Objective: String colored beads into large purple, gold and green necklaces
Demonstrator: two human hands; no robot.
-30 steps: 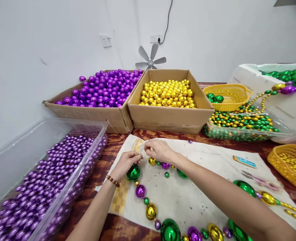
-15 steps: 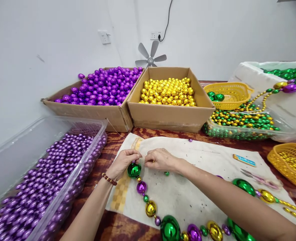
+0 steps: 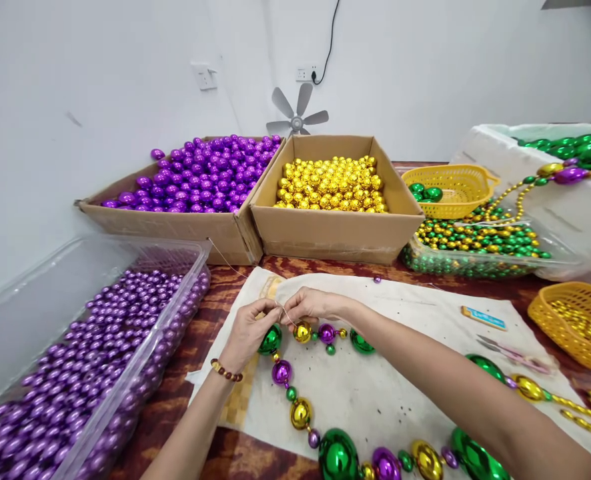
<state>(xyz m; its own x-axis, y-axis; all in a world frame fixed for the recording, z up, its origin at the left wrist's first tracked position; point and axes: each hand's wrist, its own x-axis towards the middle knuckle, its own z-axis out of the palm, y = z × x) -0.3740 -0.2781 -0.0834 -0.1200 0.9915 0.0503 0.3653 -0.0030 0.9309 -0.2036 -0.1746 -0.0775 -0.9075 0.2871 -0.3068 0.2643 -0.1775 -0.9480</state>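
My left hand (image 3: pixel 249 331), with a wooden bead bracelet (image 3: pixel 226 371) at its wrist, pinches the thin string (image 3: pixel 286 313) above a large green bead (image 3: pixel 270 340). Close beside it, my right hand (image 3: pixel 314 305) is closed on the string too, fingertips nearly touching the left ones. From the hands a bead necklace (image 3: pixel 301 413) of green, gold and purple beads curves down and right over the white cloth (image 3: pixel 365 393). Another stretch, with a gold bead (image 3: pixel 302 332) and a purple bead (image 3: pixel 327 333), lies below my right hand and passes under the forearm.
Cardboard boxes of purple beads (image 3: pixel 200 175) and gold beads (image 3: pixel 330 185) stand behind. A clear tub (image 3: pixel 175 293) of small purple beads is at left. Scissors (image 3: pixel 513 353), a blue-labelled piece (image 3: pixel 483 317) and yellow baskets (image 3: pixel 570 297) are at right.
My hands have drawn together, the right one rising slightly. The gold and purple bead stretch now shows below my right hand, and the string shows between the fingers. The view has shifted slightly.
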